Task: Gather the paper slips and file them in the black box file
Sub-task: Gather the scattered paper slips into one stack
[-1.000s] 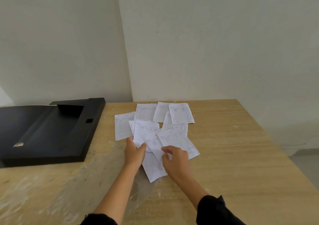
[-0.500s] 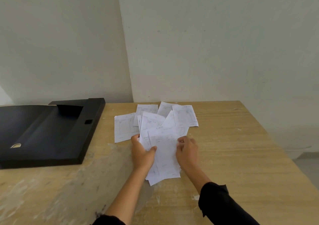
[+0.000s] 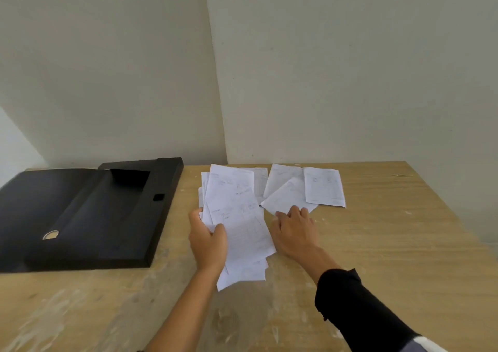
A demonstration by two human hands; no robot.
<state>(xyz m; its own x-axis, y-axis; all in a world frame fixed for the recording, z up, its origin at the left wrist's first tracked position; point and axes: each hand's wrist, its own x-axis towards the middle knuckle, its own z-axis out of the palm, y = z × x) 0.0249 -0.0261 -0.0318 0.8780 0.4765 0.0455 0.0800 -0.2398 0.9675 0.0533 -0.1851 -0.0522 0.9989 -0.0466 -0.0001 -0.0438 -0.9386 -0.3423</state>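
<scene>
My left hand (image 3: 207, 239) grips a fanned bundle of white printed paper slips (image 3: 237, 216), thumb on top, lifted a little off the wooden table (image 3: 390, 243). To its right my right hand (image 3: 295, 230) lies fingers down on the near corner of a loose slip (image 3: 288, 196). Two more loose slips (image 3: 323, 185) lie flat behind it near the wall. The black box file (image 3: 89, 211) lies open and flat at the table's left, its inside facing up.
White walls meet in a corner directly behind the table. The table's right edge runs diagonally at the far right. Worn pale patches mark the table's near side.
The bundle in my left hand has grown and shifted left. My right hand has let go of it and reached right onto a loose slip.
</scene>
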